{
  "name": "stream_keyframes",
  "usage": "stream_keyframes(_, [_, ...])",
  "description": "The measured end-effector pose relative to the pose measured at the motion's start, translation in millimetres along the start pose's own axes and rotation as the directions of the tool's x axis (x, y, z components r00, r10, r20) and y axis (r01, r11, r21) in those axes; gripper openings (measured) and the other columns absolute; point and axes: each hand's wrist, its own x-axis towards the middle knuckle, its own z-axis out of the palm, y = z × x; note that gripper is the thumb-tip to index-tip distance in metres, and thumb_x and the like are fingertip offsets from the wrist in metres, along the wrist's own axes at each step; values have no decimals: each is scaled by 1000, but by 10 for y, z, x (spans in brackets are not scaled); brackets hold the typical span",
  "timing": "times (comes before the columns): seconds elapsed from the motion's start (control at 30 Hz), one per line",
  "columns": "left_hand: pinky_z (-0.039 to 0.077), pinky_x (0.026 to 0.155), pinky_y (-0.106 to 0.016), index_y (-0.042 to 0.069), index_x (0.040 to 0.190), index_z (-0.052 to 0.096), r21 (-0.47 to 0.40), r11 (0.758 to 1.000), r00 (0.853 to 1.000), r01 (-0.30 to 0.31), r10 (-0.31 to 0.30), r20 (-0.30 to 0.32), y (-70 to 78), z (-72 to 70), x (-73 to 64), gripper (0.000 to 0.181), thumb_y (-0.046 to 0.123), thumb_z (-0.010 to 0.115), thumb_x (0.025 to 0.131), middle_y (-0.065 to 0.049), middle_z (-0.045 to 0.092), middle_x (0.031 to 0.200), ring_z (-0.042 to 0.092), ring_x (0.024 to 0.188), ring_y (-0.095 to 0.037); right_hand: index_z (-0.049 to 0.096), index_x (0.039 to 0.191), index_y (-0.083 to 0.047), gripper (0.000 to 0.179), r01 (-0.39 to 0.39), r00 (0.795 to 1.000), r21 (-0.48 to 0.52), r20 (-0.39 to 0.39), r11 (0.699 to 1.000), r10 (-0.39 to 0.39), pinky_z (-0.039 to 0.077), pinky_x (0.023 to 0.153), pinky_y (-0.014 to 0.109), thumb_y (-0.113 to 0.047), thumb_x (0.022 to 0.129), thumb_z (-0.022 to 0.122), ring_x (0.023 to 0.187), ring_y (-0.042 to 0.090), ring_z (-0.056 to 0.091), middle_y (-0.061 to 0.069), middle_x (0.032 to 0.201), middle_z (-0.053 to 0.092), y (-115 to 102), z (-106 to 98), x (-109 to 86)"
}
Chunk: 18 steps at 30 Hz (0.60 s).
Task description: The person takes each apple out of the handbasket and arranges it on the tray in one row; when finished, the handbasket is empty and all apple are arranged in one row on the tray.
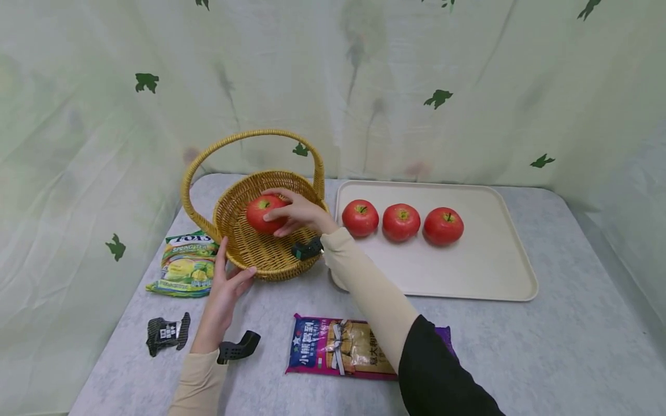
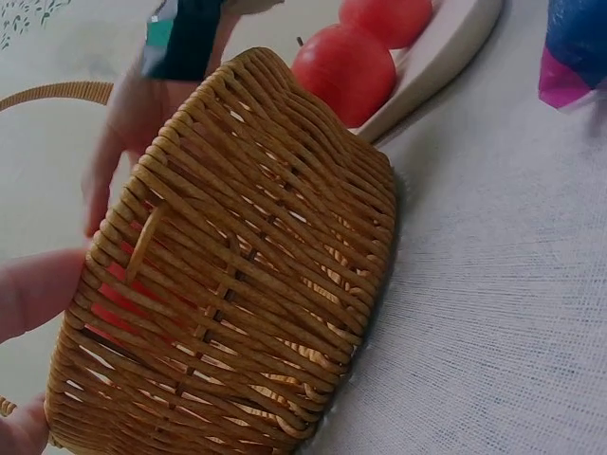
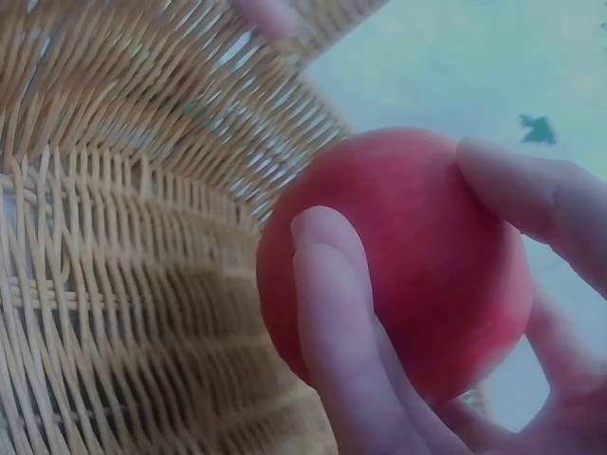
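Note:
A red apple point(image 1: 265, 214) is in my right hand point(image 1: 299, 214), which grips it with thumb and fingers inside the wicker basket point(image 1: 260, 263). The right wrist view shows the fingers curled round the apple point(image 3: 408, 256), close to the woven wall point(image 3: 142, 284). My left hand point(image 1: 224, 292) holds the basket's near-left rim, below the foot of its arched handle point(image 1: 252, 134). In the left wrist view, the thumb point(image 2: 38, 289) lies at the rim, and the held apple shows through gaps in the weave.
Right of the basket, a beige tray point(image 1: 484, 266) bears three red apples point(image 1: 401, 222) in a row. A green candy bag point(image 1: 187, 266) lies left of the basket. Nearer are a small black packet point(image 1: 167, 334) and a purple snack package point(image 1: 343, 348), partly under the right arm.

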Motion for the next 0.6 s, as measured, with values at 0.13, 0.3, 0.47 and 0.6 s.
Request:
stream_keyframes(0.13, [24,109,-52,37,153,-3,6,1000,1000,-1,1,-6,-3,12,-4,85,6,54,97,2,-13,156,18,140,-34,44,140,-22,58,22,998,-58,52,998,-19,51,78,55,-9,88,68,70,37,67,11,127,46,-78,-86,-142])
stream_keyframes(0.3, [26,108,-52,36,153,-2,-5,1000,1000,2,-2,-8,-8,48,-4,85,5,53,97,1,-12,156,20,139,-34,44,141,-23,58,62,993,-119,107,991,-49,55,71,49,-10,89,66,67,34,67,11,130,45,-181,-243,-391])
stream_keyframes(0.47, [27,108,-50,36,154,-1,-13,1000,1000,6,-7,-24,-1,59,-4,84,2,51,98,2,-14,156,22,138,-34,44,141,-28,58,85,989,-183,137,979,-60,54,74,53,-16,89,68,70,37,66,7,133,44,-242,-459,-663])
stream_keyframes(0.6, [28,109,-48,36,153,-1,-19,1000,999,15,-16,-34,11,62,-6,83,2,50,98,5,-16,156,20,139,-33,43,141,-30,59,106,990,-231,117,967,-81,54,72,53,-19,89,68,71,36,66,6,136,41,-239,-682,-892])
